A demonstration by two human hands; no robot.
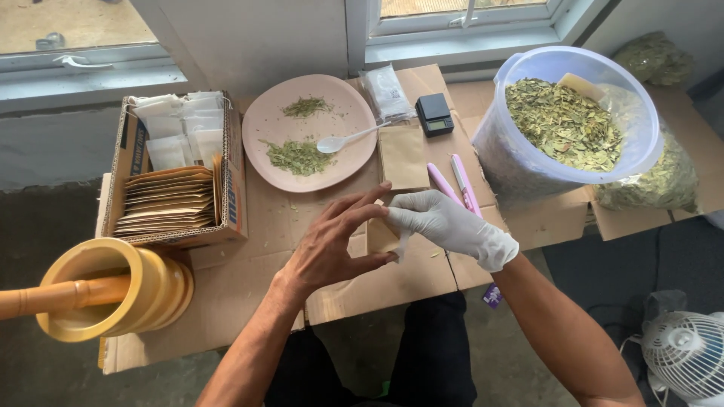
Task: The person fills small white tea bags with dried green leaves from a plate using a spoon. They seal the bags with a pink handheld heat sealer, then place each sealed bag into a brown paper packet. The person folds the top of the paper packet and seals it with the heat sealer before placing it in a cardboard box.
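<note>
At frame centre, the bare left hand and gloved right hand both pinch a small tan packet over the cardboard, which looks light, thin and easily creased, best held by its edges.

A small tan paper packet, apparently upright, sits pinched between both hands.

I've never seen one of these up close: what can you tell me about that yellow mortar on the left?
The mortar is a thick-walled, mustard-yellow vessel, apparently wood, with a ridged outer wall. It lies tipped on its side at the left end of the cardboard sheet, its round mouth facing left and toward the camera. A matching pestle rests across its opening, its handle running off the left edge. Neither hand touches it.
</note>
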